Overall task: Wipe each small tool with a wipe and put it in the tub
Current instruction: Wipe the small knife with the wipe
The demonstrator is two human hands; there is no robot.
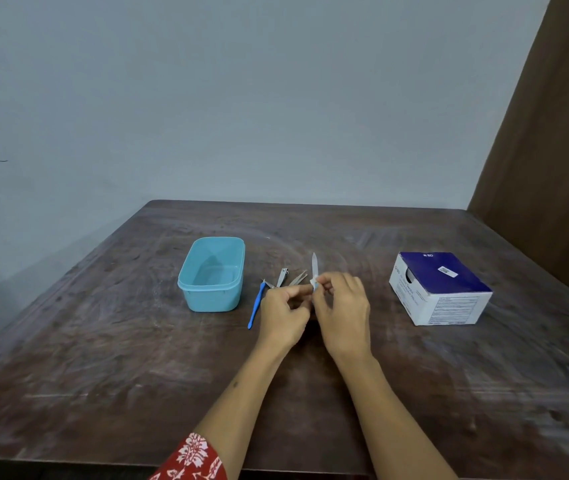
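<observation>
Worn wooden table (pixel 137 341), left hand (pixel 281 315) pinching nail file (pixel 314 265), right hand (pixel 343 308) pinching wipe (pixel 313 281) on it, tub (pixel 212 296) left

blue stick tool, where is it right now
In the head view the blue stick tool lies on the table, between the tub and the left hand.

Both forearms reach in from the near edge and converge toward the middle. The left arm shows a red patterned sleeve (pixel 193 459) at its near end; the right arm is bare. The left hand (pixel 281 315) has its fingers curled, thumb and forefinger pinched together at the far tip. The right hand (pixel 343 311) sits just beside it, touching at the fingertips, fingers curled, back of hand facing up.
</observation>
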